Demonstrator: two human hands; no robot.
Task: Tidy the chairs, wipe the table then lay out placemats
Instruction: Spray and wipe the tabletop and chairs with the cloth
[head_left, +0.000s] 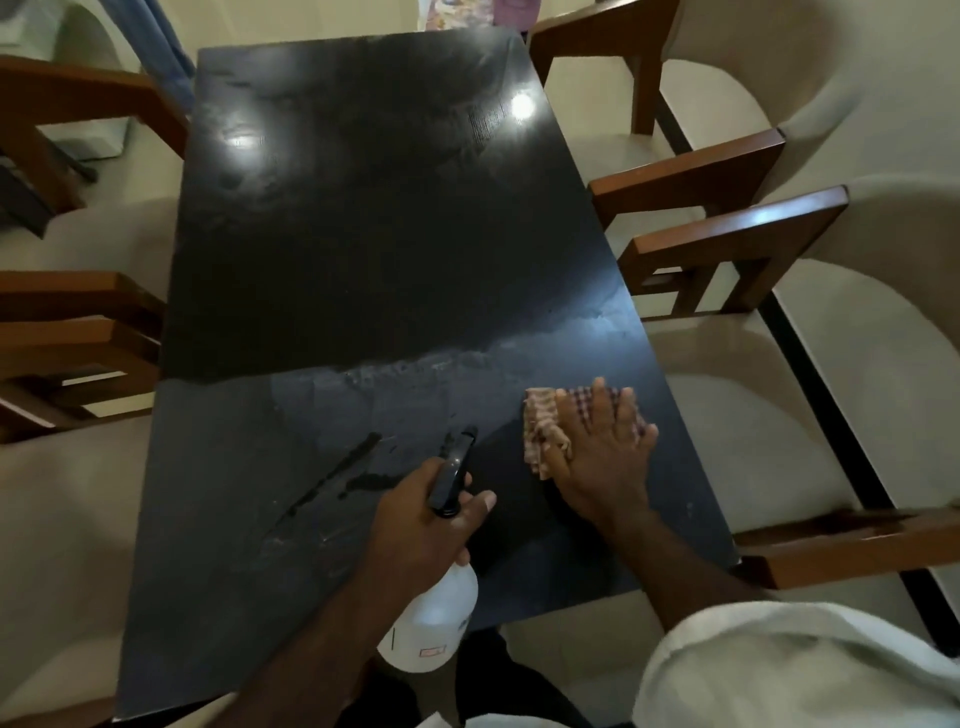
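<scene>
1. left hand grips the spray bottle by its neck over the near edge of the bench.
2. right hand, fingers straight, presses a checked cloth flat by the bench's right edge.

The room is dim and warm. Two hard glare spots from lights above sit on the glossy dark table, far beyond the left hand gripping the spray bottle. Just ahead of that grip a paler sheen crosses the top. The chairs bow outward at the edges of the wide lens, and the sleeve nearest is soft and blurred.
</scene>
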